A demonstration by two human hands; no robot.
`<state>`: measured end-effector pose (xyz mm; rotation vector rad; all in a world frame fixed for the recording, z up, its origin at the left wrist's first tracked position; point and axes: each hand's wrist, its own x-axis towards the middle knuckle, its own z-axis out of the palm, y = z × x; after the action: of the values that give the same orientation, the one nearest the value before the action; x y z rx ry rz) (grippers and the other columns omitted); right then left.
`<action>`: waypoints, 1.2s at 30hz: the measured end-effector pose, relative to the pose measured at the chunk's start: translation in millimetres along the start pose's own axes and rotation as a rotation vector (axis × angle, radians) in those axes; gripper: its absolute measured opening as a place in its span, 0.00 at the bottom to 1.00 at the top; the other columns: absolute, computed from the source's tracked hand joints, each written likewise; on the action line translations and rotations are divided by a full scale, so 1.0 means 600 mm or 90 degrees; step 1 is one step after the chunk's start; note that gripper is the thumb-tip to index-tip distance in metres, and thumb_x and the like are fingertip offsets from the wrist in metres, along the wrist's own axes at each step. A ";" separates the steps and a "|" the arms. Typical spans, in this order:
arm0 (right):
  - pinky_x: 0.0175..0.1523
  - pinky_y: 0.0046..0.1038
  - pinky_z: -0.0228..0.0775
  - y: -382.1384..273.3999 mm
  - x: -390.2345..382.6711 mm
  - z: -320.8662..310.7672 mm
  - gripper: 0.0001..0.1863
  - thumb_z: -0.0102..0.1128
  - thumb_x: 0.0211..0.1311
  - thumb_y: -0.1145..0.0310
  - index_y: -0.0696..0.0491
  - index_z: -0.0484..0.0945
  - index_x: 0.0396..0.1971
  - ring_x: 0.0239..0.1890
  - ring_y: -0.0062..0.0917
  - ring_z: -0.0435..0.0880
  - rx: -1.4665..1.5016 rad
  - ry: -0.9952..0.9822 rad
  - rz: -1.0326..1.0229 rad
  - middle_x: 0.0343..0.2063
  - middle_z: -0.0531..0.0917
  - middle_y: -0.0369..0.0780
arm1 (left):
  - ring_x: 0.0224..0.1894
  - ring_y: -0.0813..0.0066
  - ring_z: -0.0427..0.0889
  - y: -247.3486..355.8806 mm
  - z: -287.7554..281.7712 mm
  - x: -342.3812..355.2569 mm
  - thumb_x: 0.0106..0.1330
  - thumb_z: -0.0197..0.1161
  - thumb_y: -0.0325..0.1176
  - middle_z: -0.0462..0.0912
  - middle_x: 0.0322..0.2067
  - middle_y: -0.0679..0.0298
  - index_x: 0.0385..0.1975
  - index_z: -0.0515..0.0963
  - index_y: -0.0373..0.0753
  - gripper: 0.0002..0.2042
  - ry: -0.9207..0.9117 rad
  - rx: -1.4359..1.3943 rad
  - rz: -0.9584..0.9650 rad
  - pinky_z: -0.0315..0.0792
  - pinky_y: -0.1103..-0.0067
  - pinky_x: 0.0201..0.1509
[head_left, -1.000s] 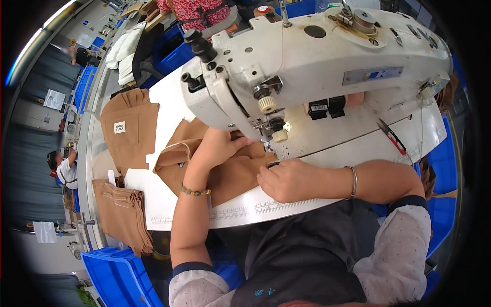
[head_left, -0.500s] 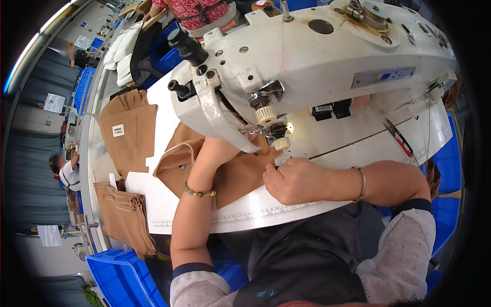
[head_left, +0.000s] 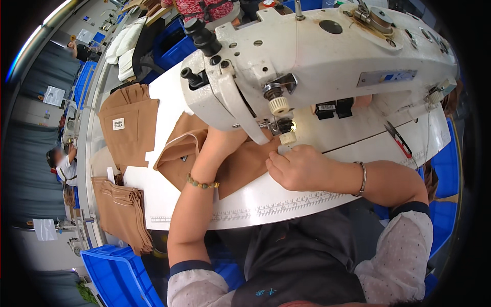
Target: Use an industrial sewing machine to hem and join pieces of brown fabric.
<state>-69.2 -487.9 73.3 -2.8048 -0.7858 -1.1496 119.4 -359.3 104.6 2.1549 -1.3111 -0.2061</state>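
A brown fabric piece (head_left: pixel 240 166) lies under the head of a white sewing machine (head_left: pixel 317 56), its folded part bulging at the left. My left hand (head_left: pixel 223 145) rests on this fabric, with its fingers hidden behind the machine's head. Just in front of the needle area, my right hand (head_left: pixel 296 168) is closed, fingers curled in a pinch at the fabric's right edge. A beaded bracelet circles my left wrist and a metal bangle my right.
Brown cut pieces (head_left: pixel 130 128), one with a white label, lie left of the machine. A folded brown stack (head_left: pixel 120 212) sits nearer me. Red-handled thread snips (head_left: pixel 399 140) lie at the right. Blue bins (head_left: pixel 117 271) flank the white table (head_left: pixel 245 215). Other people are beyond.
My right hand has moved slightly closer to the needle area, with the fabric's right edge. My left hand stays on the fabric. The whole view has shifted a little.
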 end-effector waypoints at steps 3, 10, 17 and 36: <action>0.20 0.22 0.68 0.002 -0.018 -0.010 0.07 0.63 0.45 0.70 0.56 0.81 0.26 0.19 0.20 0.79 0.003 -0.042 0.028 0.26 0.84 0.42 | 0.50 0.58 0.81 0.055 -0.005 -0.043 0.57 0.69 0.29 0.84 0.41 0.57 0.43 0.82 0.38 0.13 0.019 0.159 -0.039 0.65 0.52 0.62; 0.20 0.25 0.70 0.018 -0.003 -0.017 0.05 0.62 0.46 0.69 0.54 0.79 0.25 0.17 0.21 0.78 0.079 0.045 0.063 0.23 0.79 0.37 | 0.56 0.63 0.75 0.162 0.037 -0.141 0.53 0.69 0.34 0.77 0.51 0.61 0.49 0.76 0.41 0.21 0.134 0.277 0.098 0.55 0.45 0.68; 0.21 0.23 0.70 0.024 0.007 -0.013 0.07 0.62 0.45 0.70 0.54 0.80 0.26 0.17 0.20 0.78 0.023 0.154 0.090 0.23 0.79 0.36 | 0.48 0.69 0.80 0.092 0.014 -0.094 0.54 0.64 0.33 0.84 0.41 0.67 0.34 0.81 0.42 0.09 0.221 0.455 0.333 0.68 0.58 0.63; 0.17 0.23 0.70 -0.048 -0.013 -0.042 0.16 0.60 0.49 0.70 0.66 0.84 0.34 0.13 0.22 0.79 -0.024 -0.187 0.063 0.38 0.86 0.60 | 0.48 0.65 0.76 0.092 0.033 -0.133 0.58 0.65 0.27 0.79 0.47 0.64 0.51 0.83 0.41 0.19 0.055 0.272 0.162 0.66 0.66 0.54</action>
<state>-103.7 -470.9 81.3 -3.0469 -0.6334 -0.7571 29.0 -317.8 106.0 2.2723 -1.6791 0.2927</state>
